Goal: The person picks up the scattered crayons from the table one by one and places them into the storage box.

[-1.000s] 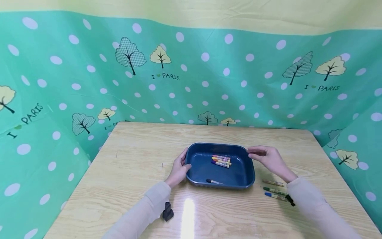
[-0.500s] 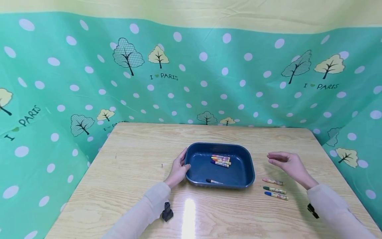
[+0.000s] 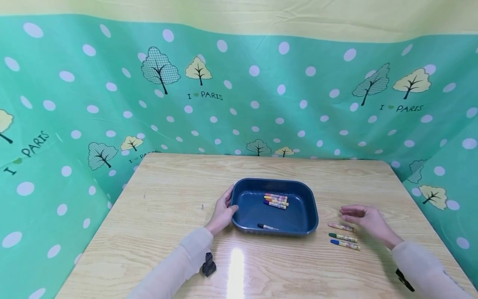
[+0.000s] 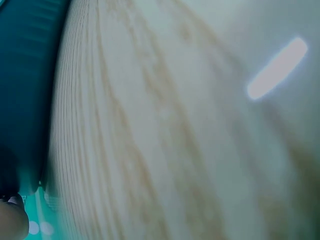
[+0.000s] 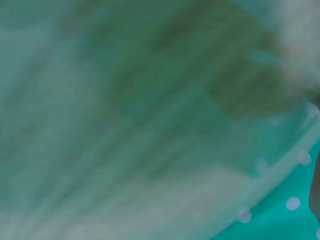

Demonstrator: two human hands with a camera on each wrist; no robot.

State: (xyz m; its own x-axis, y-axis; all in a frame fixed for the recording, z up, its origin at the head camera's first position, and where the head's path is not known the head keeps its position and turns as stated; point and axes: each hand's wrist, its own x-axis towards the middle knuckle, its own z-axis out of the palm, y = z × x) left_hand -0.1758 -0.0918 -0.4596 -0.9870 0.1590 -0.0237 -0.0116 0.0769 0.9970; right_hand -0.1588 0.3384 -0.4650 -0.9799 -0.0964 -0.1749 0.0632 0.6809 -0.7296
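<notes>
The blue tray (image 3: 251, 212) is gripped at its left by the left hand (image 3: 223, 211). On the table (image 3: 179, 182) to its right, the pink crayon (image 3: 340, 227) is best pinched mid-barrel by the seemingly empty, loosely parted right hand (image 3: 369, 219).

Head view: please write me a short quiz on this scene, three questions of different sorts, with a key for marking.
1. True or false: the right hand grips the tray.
2. Of the crayons lying outside the tray, which tip colour is nearest the person?
A) pink
B) green
C) blue
3. Fill in the number: ____ crayons show on the table outside the tray.

Key
1. False: the left hand grips it; the right hand is apart from it.
2. C, the blue crayon.
3. Three.
</notes>
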